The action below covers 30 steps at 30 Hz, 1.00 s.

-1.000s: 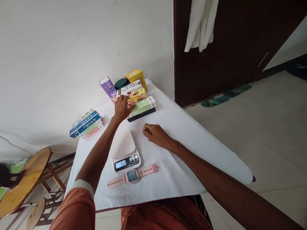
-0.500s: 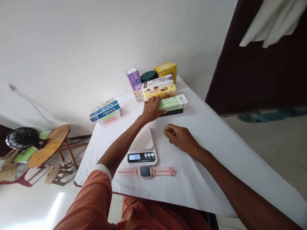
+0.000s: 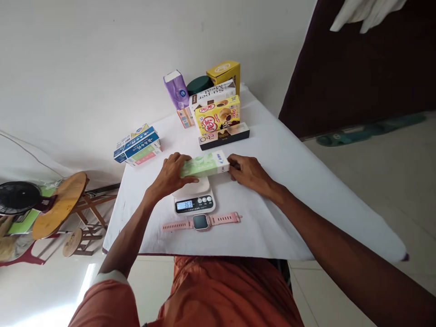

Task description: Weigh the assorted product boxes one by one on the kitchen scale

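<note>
My left hand (image 3: 170, 177) is closed around the left end of a light green and white box (image 3: 206, 164), held above the plate of a white kitchen scale (image 3: 195, 202). The scale's display seems to read 363. At the box's right end, my right hand (image 3: 250, 173) has its fingers curled against the edge. A pink-strapped smartwatch (image 3: 200, 221) lies flat in front of the scale. Behind the hands is a long black box (image 3: 225, 137), with a yellow snack box (image 3: 218, 116) standing behind it.
Farther back stand a white "Su-per Meal" box (image 3: 213, 95), a purple pack (image 3: 176, 91), a dark green lid (image 3: 199, 85) and a tall yellow box (image 3: 225, 72). Blue and white boxes (image 3: 138, 146) sit at the left. A fan (image 3: 20, 200) rests on a wooden stool (image 3: 61, 204).
My left hand has lifted the green box off the black box and brought it toward me, over the scale. My right hand has moved up to the box's right end.
</note>
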Available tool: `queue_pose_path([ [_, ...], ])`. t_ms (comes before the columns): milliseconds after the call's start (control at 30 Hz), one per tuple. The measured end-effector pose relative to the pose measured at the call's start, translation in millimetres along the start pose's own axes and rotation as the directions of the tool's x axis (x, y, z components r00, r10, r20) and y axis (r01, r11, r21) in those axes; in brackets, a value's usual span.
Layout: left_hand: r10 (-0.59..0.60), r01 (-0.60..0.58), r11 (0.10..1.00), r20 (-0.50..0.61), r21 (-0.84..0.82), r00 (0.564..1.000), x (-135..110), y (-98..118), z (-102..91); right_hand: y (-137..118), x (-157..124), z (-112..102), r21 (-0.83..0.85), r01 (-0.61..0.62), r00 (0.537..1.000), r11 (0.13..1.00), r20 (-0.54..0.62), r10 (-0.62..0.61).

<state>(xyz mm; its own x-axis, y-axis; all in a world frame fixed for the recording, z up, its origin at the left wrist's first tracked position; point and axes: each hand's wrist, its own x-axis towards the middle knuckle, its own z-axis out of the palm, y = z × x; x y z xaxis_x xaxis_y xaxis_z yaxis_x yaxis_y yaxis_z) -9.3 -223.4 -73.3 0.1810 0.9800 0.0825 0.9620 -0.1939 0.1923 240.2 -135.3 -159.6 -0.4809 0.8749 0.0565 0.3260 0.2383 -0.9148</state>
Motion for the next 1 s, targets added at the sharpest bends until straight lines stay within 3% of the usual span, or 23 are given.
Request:
queue_pose_path([
  [167, -0.055, 0.055, 0.998, 0.011, -0.016, 0.998, -19, -6, 7.2, -2, -2, 2, 0.021, -0.002, 1.000, 1.000, -0.020, 0.003],
  [433, -0.018, 0.018, 1.000, -0.045, -0.017, 0.999, -28, -13, -5.2, -1, -5, -2, 0.084, -0.032, 0.999, 0.996, 0.024, 0.030],
  [733, -0.032, 0.033, 0.999, 0.007, -0.041, 0.999, -34, -12, 13.1, -1, -4, -2, 0.023, -0.086, 0.995, 0.996, 0.044, 0.085],
  [867, -0.067, 0.061, 0.997, -0.128, -0.054, 0.990, -35, -35, -10.0, 2, -3, -1, -0.001, -0.073, 0.996, 0.997, 0.050, 0.073],
  [1000, -0.200, 0.244, 0.963, -0.309, 0.111, 0.930, -20, -90, -65.3, 2, -3, 0, -0.011, -0.101, 0.994, 0.995, 0.039, 0.101],
])
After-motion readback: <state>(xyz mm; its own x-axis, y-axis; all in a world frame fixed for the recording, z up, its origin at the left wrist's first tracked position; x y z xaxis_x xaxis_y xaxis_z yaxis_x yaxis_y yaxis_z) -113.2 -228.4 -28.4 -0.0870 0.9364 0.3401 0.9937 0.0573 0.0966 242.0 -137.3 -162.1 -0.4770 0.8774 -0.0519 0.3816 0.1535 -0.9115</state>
